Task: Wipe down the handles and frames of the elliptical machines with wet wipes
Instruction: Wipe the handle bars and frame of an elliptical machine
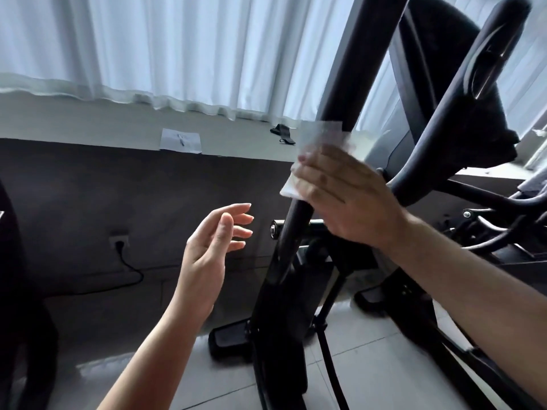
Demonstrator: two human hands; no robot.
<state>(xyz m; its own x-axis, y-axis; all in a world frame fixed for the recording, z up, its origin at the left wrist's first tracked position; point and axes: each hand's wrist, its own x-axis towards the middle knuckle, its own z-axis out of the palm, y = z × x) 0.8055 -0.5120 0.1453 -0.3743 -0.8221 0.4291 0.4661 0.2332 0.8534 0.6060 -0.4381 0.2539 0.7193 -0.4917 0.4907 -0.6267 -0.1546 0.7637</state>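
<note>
Right hand [346, 199] presses a wet wipe [313, 149] flat-fingered against the black upright bar [334, 93], left hand [213, 247] hovering at eight o'clock, fingers spread, empty.

Small gym room: black elliptical machine [349, 202] at 3 o'clock on tiled floor [370, 335], white curtains [177, 45] at 12, wall socket [120, 241] at 9.

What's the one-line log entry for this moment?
step: wiping | right hand: presses wet wipe on upright bar | left hand: free
</note>
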